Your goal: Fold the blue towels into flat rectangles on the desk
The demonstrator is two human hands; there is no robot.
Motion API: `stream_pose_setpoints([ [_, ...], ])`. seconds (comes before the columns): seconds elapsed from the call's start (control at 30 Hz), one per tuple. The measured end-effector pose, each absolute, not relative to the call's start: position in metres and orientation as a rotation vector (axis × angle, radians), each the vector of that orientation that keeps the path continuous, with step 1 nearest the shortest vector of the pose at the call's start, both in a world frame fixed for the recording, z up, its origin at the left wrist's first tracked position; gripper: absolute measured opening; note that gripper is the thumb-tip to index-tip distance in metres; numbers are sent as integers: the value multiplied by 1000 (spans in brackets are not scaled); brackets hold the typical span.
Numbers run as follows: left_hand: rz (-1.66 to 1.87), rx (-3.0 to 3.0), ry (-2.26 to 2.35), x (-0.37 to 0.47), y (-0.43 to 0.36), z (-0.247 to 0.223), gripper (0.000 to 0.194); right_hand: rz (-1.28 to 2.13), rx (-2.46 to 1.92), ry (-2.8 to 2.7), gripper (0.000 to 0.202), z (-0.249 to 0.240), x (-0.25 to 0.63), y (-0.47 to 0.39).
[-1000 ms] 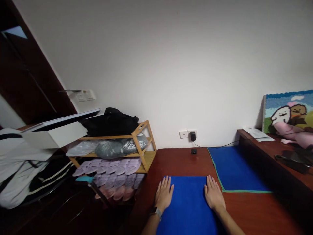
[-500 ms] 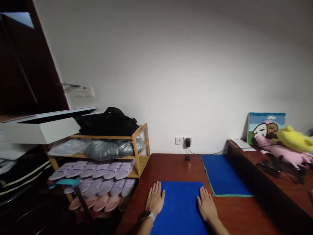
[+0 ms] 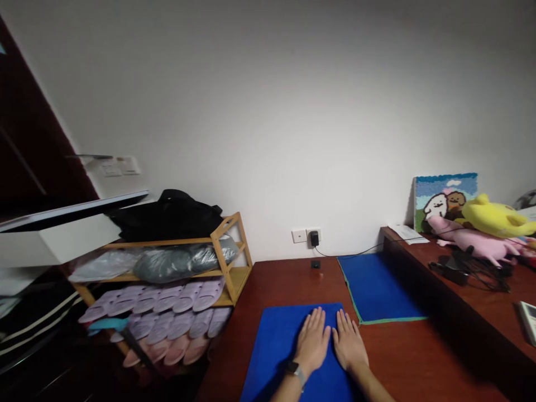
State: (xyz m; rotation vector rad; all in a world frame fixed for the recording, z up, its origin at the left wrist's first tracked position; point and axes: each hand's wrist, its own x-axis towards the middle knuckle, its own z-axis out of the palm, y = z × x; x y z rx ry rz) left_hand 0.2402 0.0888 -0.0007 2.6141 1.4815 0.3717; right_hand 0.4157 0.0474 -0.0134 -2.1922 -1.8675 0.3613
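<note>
A blue cloth point(image 3: 272, 340) lies flat on the reddish-brown table point(image 3: 288, 285) in front of me. My left hand point(image 3: 312, 340), with a watch at the wrist, rests palm down on the cloth, fingers stretched forward and thumb out. Just to its right, my right hand point(image 3: 349, 341) lies flat over the cloth's right edge, fingers extended. The two thumbs are close together with a narrow gap of cloth between them. Neither hand grips anything. Farther back on the right, a second blue cloth point(image 3: 377, 285) with green edging is spread on the table.
A wooden rack point(image 3: 234, 273) with slippers and a black bag point(image 3: 171, 215) stands left. A black plug point(image 3: 314, 239) sits in the wall socket, its cable running right. The raised right surface point(image 3: 444, 254) holds plush toys point(image 3: 498, 218), a picture point(image 3: 446, 198) and cables.
My left hand has moved right, from the cloth's left edge to its right part. My right hand stays near the right edge, now close beside it. The view has turned slightly right.
</note>
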Motion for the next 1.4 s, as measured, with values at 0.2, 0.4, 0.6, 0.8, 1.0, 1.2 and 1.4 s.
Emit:
stream_pose_setpoints([
  [0.2, 321, 2560, 1461, 273, 75, -20, 64, 368, -2192, -1915, 69, -14, 418, 47],
  [0.4, 226, 2444, 1859, 154, 70, -16, 70, 366, -2204, -1884, 70, -14, 416, 46],
  [0.6, 287, 2374, 2025, 86, 50, -30, 72, 358, -2243, -1885, 70, -4, 413, 45],
  [0.8, 306, 2349, 2048, 93, 45, -22, 71, 333, -2248, -1875, 69, -2, 404, 18],
  [1.0, 276, 2346, 2058, 96, 43, -14, 76, 351, -2252, -1886, 71, -30, 403, -46],
  [1.2, 199, 2390, 2068, 97, 43, -5, 70, 364, -2169, -1841, 68, -19, 401, -70],
  [1.4, 386, 2594, 1727, 170, 12, -3, 64, 365, -2190, -1849, 68, -7, 399, -74],
])
